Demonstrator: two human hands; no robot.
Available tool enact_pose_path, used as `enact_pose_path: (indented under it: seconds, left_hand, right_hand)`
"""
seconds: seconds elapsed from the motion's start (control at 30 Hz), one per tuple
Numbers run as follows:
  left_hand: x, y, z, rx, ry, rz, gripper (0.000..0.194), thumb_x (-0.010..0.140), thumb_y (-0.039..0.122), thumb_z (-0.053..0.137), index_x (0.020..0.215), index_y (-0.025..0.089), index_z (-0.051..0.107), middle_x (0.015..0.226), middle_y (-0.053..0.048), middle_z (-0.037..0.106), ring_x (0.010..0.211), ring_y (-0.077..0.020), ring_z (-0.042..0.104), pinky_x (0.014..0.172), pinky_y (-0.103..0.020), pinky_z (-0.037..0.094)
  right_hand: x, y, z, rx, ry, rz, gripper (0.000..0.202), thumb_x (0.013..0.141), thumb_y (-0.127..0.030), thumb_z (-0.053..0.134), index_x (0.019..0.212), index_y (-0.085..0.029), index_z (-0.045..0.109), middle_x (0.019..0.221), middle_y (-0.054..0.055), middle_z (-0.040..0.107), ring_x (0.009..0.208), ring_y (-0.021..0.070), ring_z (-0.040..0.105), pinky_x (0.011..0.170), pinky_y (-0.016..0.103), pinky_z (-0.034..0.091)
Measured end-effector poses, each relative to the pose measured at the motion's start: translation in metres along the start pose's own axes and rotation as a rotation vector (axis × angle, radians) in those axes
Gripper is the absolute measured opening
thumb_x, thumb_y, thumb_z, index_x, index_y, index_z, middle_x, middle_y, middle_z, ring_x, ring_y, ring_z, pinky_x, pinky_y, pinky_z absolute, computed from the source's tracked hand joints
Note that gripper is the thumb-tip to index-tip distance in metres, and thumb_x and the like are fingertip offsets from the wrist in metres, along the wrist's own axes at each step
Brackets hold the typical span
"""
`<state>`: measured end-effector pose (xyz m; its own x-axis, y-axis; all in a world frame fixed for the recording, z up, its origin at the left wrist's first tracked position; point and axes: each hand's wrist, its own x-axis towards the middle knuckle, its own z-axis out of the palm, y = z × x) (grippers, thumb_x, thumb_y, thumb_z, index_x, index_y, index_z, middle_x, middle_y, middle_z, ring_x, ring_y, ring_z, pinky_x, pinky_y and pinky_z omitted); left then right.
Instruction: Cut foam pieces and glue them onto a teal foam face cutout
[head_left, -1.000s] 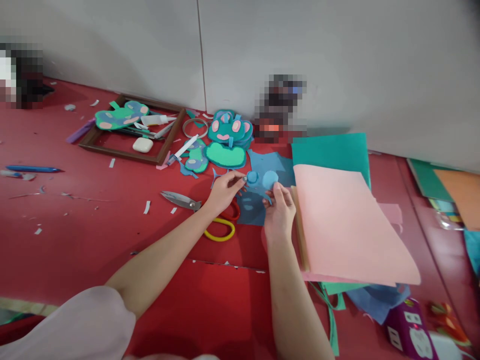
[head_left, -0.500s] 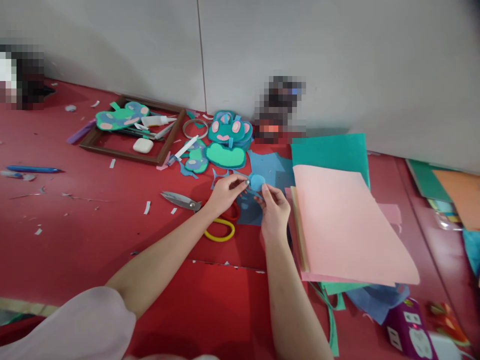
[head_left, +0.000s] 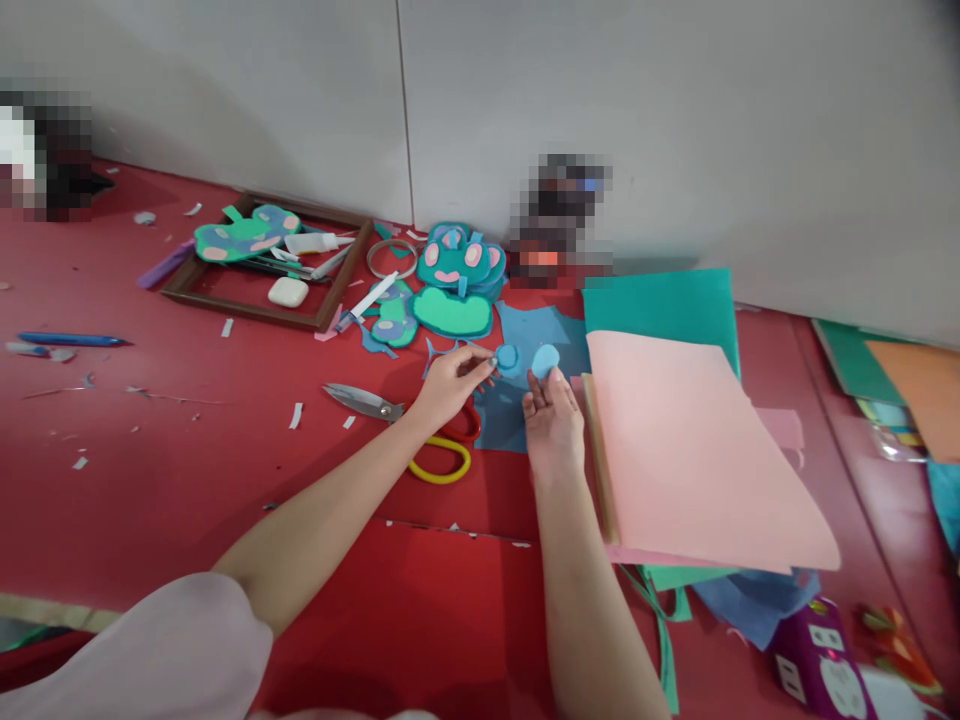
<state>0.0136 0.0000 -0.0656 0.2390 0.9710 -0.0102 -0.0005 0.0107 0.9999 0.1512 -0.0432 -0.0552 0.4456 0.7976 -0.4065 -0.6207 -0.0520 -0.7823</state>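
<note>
My left hand [head_left: 459,382] pinches a small dark-rimmed blue round piece [head_left: 508,359] between thumb and fingers. A lighter blue oval cutout [head_left: 546,361], apparently felt or foam, is gripped at its lower edge by my right hand [head_left: 553,415]. The two pieces are a short way apart. Beneath my hands lies a blue sheet [head_left: 501,415] with cut edges. Scissors [head_left: 365,402] with red and yellow handles rest under my left forearm, blades pointing left. Just beyond are green and blue cutout shapes [head_left: 453,312], some with pink spots, piled together.
A brown frame [head_left: 247,308] at the left holds a cutout, a glue bottle and a white eraser-like block [head_left: 288,292]. Pink sheets [head_left: 697,450] are stacked at the right over teal ones [head_left: 660,300]. A blue pen [head_left: 71,339] and paper scraps lie left. A wall [head_left: 480,120] stands behind.
My right hand has drawn to the right with the lighter blue oval, parting it from the round piece in my left hand. My left hand has hardly moved.
</note>
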Motion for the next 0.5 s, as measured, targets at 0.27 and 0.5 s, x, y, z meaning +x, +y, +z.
enact_pose_path:
  seconds: [0.27, 0.5]
  left_hand:
    - [-0.0006, 0.0046, 0.0007, 0.044, -0.022, 0.017, 0.021, 0.080, 0.036, 0.057, 0.085, 0.017, 0.062, 0.074, -0.001, 0.065, 0.066, -0.0131, 0.062, 0.058, -0.023, 0.050]
    - [-0.0034, 0.0035, 0.0051, 0.127, -0.021, 0.048, 0.021, 0.085, 0.036, 0.052, 0.086, 0.017, 0.063, 0.078, -0.002, 0.067, 0.067, -0.0138, 0.063, 0.060, -0.023, 0.050]
  right_hand:
    - [-0.0020, 0.0037, 0.0014, -0.123, -0.061, 0.015, 0.024, 0.056, -0.032, 0.081, 0.073, -0.020, 0.068, 0.075, -0.004, 0.067, 0.071, 0.0094, 0.061, 0.061, 0.021, 0.049]
    - [0.0004, 0.0048, -0.0011, -0.091, -0.052, 0.056, 0.021, 0.058, -0.027, 0.080, 0.073, -0.018, 0.068, 0.071, -0.004, 0.066, 0.066, 0.0062, 0.062, 0.054, 0.014, 0.048]
